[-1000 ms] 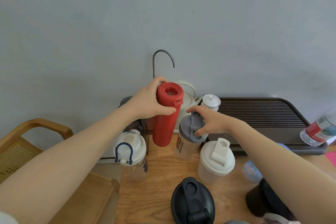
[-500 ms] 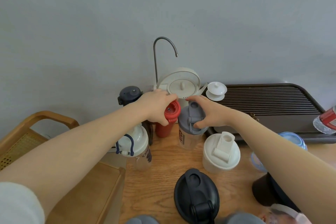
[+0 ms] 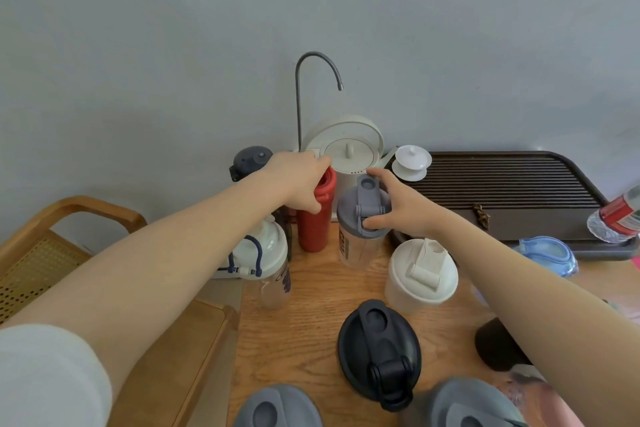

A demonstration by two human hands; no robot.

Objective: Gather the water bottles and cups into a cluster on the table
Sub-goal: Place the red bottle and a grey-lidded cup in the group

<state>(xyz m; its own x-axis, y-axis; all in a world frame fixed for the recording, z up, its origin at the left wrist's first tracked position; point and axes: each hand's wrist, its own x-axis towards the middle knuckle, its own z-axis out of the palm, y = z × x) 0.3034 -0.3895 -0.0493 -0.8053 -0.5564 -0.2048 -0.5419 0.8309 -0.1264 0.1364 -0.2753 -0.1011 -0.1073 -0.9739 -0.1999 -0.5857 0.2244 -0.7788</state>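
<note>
My left hand (image 3: 298,180) grips the top of a red bottle (image 3: 316,225) that stands upright on the wooden table (image 3: 304,315). Right beside it, my right hand (image 3: 398,204) holds the grey lid of a clear shaker bottle (image 3: 360,239). Around them stand a clear bottle with a white lid and blue loop (image 3: 266,260), a white shaker cup (image 3: 420,276), a black-lidded shaker (image 3: 379,350) and a dark-capped bottle (image 3: 250,160) at the back. Two grey lids (image 3: 277,407) show at the bottom edge.
A white kettle (image 3: 346,149) with a curved spout pipe (image 3: 313,73) stands against the wall. A dark slatted tea tray (image 3: 502,194) holds a white lidded cup (image 3: 412,161) and a lying plastic bottle (image 3: 616,215). A blue lid (image 3: 547,253), a dark cup (image 3: 495,345) and a wooden chair (image 3: 69,236) flank the table.
The red bottle came down from mid-air onto the table beside the grey-lidded shaker, my left hand still on its top. My right hand stayed on the shaker lid.
</note>
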